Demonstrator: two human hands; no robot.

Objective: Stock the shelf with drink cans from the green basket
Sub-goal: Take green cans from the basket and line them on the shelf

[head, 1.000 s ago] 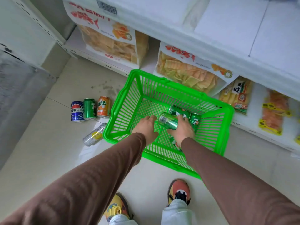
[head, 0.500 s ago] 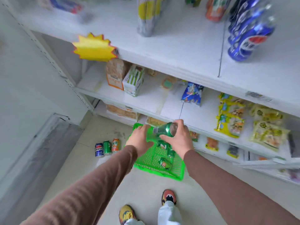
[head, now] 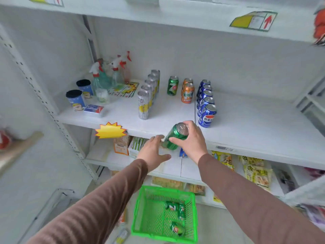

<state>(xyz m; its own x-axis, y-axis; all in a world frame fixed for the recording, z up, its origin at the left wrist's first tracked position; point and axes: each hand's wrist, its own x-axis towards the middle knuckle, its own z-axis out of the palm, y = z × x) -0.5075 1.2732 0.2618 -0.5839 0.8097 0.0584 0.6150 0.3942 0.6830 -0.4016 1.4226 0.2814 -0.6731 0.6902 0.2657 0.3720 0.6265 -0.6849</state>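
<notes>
My right hand [head: 192, 140] grips a green can [head: 175, 136], tilted, just in front of the white shelf [head: 246, 120] edge. My left hand [head: 153, 152] is open beside it, fingers spread, close to the can's lower end. On the shelf stand a row of silver cans [head: 145, 101], one green 7-Up can [head: 172, 85], two orange cans [head: 187, 92] and a row of blue Pepsi cans [head: 206, 106]. The green basket [head: 140, 208] sits on the floor below, with three green cans [head: 175, 208] lying in it.
Spray bottles [head: 112, 73], two lidded cups [head: 75, 97] and a small box [head: 93, 110] fill the shelf's left end. A yellow star tag [head: 110, 130] hangs on the shelf edge. Snack packs [head: 255, 173] lie on lower shelves. A can [head: 121, 235] lies on the floor left of the basket.
My right hand lifted the green can out of the basket and up to the drink shelf. My left hand rose alongside it. The view swung up from the floor to the shelf.
</notes>
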